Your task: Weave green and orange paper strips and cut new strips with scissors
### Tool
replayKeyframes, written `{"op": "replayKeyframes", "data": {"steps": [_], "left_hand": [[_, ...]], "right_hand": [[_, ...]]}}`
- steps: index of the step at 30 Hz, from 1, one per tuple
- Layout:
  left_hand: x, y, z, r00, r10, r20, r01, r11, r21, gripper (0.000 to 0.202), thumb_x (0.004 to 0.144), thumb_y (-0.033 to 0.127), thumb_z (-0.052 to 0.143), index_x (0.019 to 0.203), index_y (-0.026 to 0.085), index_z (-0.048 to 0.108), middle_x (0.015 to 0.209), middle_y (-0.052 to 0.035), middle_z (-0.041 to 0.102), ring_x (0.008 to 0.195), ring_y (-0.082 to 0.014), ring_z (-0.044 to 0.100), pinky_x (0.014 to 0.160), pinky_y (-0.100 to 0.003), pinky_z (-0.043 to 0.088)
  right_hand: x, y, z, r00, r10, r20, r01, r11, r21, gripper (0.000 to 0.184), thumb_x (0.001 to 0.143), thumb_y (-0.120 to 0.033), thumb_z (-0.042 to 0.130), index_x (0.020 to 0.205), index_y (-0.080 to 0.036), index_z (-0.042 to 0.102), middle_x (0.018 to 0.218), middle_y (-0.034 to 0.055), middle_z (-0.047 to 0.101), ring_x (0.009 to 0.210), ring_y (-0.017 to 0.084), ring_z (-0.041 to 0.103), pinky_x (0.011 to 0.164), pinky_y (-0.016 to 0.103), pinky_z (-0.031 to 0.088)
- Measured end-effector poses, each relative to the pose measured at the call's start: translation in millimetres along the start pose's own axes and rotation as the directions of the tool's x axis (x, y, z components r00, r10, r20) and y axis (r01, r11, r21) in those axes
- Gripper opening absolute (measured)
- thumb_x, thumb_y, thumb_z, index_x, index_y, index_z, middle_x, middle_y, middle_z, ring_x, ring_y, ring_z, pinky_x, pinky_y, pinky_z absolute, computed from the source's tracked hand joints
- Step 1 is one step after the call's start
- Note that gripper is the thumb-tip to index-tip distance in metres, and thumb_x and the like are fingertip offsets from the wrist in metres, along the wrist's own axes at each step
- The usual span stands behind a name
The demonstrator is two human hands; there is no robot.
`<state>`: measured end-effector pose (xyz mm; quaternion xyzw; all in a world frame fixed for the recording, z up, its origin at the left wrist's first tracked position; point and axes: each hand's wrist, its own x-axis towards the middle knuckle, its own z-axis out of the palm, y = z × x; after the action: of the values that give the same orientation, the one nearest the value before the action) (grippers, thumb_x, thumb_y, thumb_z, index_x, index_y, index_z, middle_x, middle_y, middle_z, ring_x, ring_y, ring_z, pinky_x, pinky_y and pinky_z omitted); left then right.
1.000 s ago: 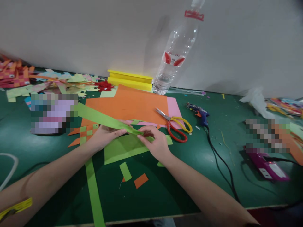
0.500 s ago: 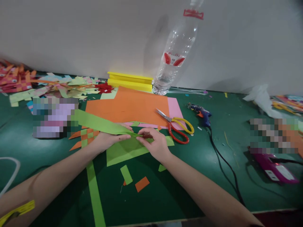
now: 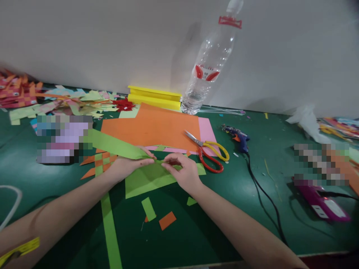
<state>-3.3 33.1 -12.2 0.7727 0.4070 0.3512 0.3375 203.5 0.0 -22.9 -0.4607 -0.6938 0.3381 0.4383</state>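
Observation:
A long green paper strip is pinched by both hands above the table. My left hand is closed on its middle, thumb on top. My right hand pinches the strip's narrow, creased end between thumb and fingers. Beneath the hands lies a flat green paper sheet. A woven orange-and-green paper piece sits beside my left wrist, partly covered by it. Another green strip runs from under my left forearm towards the near edge. Small green and orange scraps lie in front.
Scissors with red and yellow handles rest on orange paper. A glue gun with a black cord lies to the right. Behind stand a plastic bottle and a folded yellow piece. Paper scraps pile at the back left.
My two hands stay nearly in place on the strip. Its pinched end between them looks narrower and more bunched. The view has shifted slightly.

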Motion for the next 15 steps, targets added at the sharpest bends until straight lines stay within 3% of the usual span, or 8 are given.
{"op": "replayKeyframes", "data": {"steps": [7,15], "left_hand": [[-1,9,-1.0,0.959,-0.280,0.043,0.283,0.954,-0.099,0.022,0.073,0.043,0.067,0.077,0.021,0.067,0.088,-0.0028,0.072,0.085,-0.0220,0.066,0.083,-0.034,0.051],[-2,10,-1.8,0.962,-0.255,0.100,0.268,0.952,-0.152,0.019,0.070,0.037,0.069,0.085,0.024,0.067,0.095,-0.0028,0.070,0.088,-0.0221,0.064,0.078,-0.033,0.051]], "right_hand": [[-2,2,1,1.000,-0.011,-0.010,0.012,1.000,0.018,0.008,0.078,-0.026,0.065,0.084,-0.022,0.062,0.078,-0.0003,0.066,0.069,0.012,0.064,0.065,0.026,0.056],[-3,-1,0,1.000,0.001,-0.009,-0.001,1.000,0.006,0.006,0.078,-0.025,0.064,0.083,-0.022,0.063,0.077,0.0001,0.067,0.070,0.012,0.064,0.067,0.025,0.056]]}}
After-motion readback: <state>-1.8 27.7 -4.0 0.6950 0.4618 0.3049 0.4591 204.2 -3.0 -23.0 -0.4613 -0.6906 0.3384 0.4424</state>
